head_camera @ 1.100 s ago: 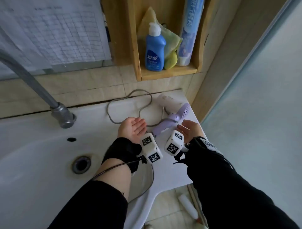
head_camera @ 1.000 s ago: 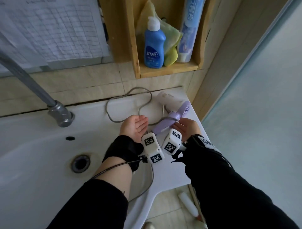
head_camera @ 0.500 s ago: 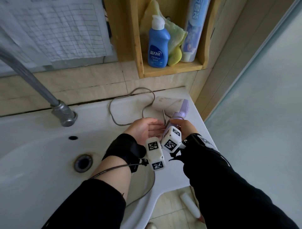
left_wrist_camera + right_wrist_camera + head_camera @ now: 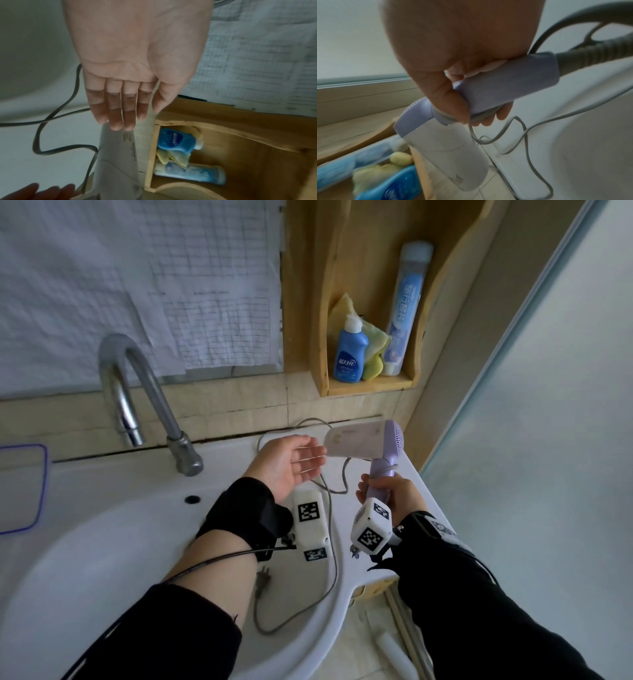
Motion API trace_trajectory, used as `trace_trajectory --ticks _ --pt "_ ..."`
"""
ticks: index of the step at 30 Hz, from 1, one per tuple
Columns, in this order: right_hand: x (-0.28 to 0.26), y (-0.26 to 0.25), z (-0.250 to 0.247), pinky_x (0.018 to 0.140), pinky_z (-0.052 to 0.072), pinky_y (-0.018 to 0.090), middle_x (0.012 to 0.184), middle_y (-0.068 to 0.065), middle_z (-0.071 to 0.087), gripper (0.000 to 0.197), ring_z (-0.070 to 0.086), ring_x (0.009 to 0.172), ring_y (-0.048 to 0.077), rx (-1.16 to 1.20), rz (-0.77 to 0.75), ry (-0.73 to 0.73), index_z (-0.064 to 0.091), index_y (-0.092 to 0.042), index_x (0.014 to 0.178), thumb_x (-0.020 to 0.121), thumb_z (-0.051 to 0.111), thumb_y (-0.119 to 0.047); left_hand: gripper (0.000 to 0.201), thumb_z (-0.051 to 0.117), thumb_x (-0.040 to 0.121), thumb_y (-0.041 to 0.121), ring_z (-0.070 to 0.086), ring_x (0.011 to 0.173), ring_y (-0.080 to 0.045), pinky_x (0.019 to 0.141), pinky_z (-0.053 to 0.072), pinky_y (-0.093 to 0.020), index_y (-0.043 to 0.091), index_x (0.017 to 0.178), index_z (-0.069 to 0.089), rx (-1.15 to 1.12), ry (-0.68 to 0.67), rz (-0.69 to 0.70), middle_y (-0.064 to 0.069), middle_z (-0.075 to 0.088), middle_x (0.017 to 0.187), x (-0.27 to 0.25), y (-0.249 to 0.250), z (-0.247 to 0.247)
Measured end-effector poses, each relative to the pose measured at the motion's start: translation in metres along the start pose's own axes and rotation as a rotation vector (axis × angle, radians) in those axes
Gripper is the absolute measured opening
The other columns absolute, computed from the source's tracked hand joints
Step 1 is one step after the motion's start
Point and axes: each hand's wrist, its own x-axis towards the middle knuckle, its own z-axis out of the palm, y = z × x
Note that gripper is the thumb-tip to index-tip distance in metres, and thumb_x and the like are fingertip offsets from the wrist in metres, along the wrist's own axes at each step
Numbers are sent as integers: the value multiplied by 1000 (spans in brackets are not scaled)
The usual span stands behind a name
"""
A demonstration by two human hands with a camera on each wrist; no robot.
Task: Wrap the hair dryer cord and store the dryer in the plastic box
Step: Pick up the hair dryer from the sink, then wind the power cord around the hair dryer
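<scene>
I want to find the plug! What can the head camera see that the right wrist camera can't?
Only the head view shows the plug lying in the sink, the tap and the open left hand. Only the right wrist view shows the right hand's fingers curled round the handle from close up. Both show the dryer, its cord and the right hand.

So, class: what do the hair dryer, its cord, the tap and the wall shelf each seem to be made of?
Hair dryer: smooth matte plastic, white barrel and lilac handle, by its moulded seams.
Cord: grey, flexible, probably rubber or vinyl sheathing, since it lies in loose loops.
Tap: polished metal, by its bright reflections.
Wall shelf: wood, going by its warm tan colour, with a finish that looks plain.
</scene>
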Motion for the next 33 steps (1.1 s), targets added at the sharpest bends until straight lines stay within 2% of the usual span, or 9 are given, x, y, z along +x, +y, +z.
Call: trace_trajectory --ticks 3,8,12,17,23,25,27,29,33 --pt "-38 4 13 69 47 33 68 12 58 23 56 52 20 10 -72 -35 53 -6 82 79 41 14 16 49 91 16 65 79 -22 78 53 -33 8 84 61 -13 -26 57 -10 69 85 -37 19 -9" --pt "-100 20 44 67 47 33 66 10 59 25 58 42 16 -24 -126 -96 53 -7 84 81 39 13 18 47 92 14 63 73 -19 74 53 -30 9 79 59 -49 -27 143 -8 67 79 -107 45 -43" --pt "-142 35 72 65 46 32 72 11 53 29 56 48 19 -69 -222 -170 52 -9 82 79 35 14 18 47 91 12 61 72 -20 71 53 -29 8 77 57 -94 -13 218 -8 66 75 -155 59 -73" --pt "-183 56 111 57 51 24 72 11 54 32 56 59 20 -212 -311 -281 53 -8 85 72 37 17 5 53 87 6 59 69 -21 72 52 -30 4 85 58 -198 62 354 -10 61 78 -205 71 -117" --pt "-215 81 177 57 51 28 70 16 59 34 61 51 21 -533 -365 -440 61 -6 79 60 46 18 12 59 74 9 51 69 -18 66 40 -27 16 69 50 -35 86 521 -6 51 74 -247 82 -166" --pt "-220 93 197 56 51 29 70 16 61 36 61 55 23 -629 -351 -493 62 -6 79 60 47 20 14 63 68 11 58 67 -17 59 43 -20 11 79 54 45 49 517 -7 55 78 -258 83 -184" --pt "-220 104 212 55 51 29 71 16 61 37 62 60 25 -697 -320 -548 63 -7 80 60 48 21 54 70 56 19 63 77 -20 60 47 -21 -1 105 59 183 65 513 -11 62 91 -263 80 -205" --pt "-219 117 226 56 52 30 75 18 61 38 63 66 27 -793 -269 -603 63 -6 81 60 49 22 78 76 48 25 62 91 -23 71 50 -29 6 121 55 320 155 491 -8 64 104 -270 74 -227" --pt "-214 146 244 61 54 34 83 23 63 40 64 75 30 -1017 -180 -714 64 -2 87 59 51 23 79 81 50 17 62 94 -22 78 52 -33 7 124 54 456 181 422 -11 66 108 -278 55 -258"
